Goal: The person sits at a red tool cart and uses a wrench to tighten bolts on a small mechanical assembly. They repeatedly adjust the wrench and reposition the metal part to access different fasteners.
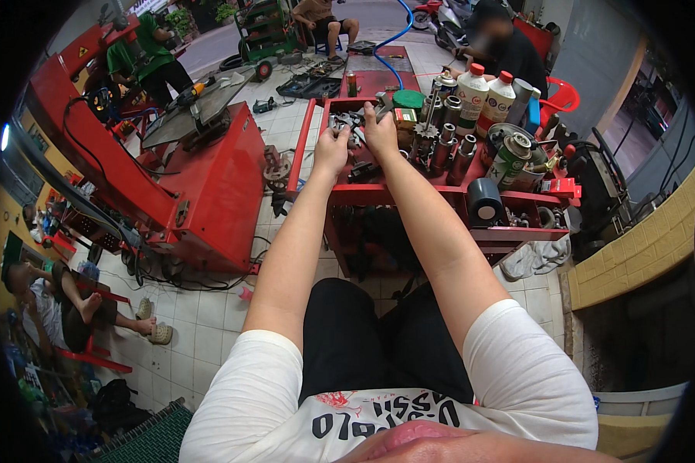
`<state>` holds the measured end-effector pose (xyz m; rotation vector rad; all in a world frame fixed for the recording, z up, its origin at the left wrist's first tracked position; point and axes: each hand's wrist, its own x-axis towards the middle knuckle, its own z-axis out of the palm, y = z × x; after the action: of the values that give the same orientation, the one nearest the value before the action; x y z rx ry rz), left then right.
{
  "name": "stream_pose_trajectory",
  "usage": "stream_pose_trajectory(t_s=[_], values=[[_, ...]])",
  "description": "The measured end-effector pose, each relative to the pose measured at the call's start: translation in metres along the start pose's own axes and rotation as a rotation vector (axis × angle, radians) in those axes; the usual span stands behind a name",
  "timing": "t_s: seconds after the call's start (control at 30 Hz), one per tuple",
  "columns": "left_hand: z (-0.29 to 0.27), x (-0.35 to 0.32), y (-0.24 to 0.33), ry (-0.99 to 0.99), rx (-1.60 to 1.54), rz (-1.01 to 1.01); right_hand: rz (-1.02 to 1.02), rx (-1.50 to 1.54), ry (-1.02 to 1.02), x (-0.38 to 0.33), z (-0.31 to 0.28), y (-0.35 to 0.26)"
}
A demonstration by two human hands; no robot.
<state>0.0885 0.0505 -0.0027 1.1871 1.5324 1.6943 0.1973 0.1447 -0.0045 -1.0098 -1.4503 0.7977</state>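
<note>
Both my arms reach forward over the tray of a red tool cart (432, 194). My left hand (331, 152) is closed near the tray's left side, fingertips at some small silvery metal parts (347, 120); what it grips is too small to tell. Beside it, my right hand (381, 136) is closed with its thumb up. A grey metal piece (383, 105) sticks out past its fingers, its kind unclear. Right of that hand are a green-lidded tub (408, 99), a small box (405, 116) and several dark metal sockets (442, 147).
Two red-capped bottles (472, 96) and a spray can (510, 162) crowd the cart's right side. A black cylinder (484, 202) sits at its front edge. A red machine (208, 189) stands left. A blue hose (386, 46) hangs ahead. Other people sit or work around.
</note>
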Motion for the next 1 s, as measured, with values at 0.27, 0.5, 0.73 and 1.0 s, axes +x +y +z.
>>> stream_pose_trajectory(t_s=[0.27, 0.5, 0.73, 1.0], values=[[-0.005, -0.001, 0.001, -0.037, -0.039, -0.066, -0.017, -0.009, -0.03, -0.003, 0.0, -0.003], [0.0, -0.01, 0.016, -0.044, -0.079, -0.116, 0.01, 0.015, -0.024, -0.008, -0.007, -0.013], [0.0, -0.005, 0.004, -0.086, -0.124, -0.055, 0.003, 0.023, -0.01, -0.003, -0.001, -0.005], [0.002, -0.008, 0.017, -0.102, -0.132, -0.121, -0.021, 0.124, 0.022, 0.018, 0.007, 0.02]])
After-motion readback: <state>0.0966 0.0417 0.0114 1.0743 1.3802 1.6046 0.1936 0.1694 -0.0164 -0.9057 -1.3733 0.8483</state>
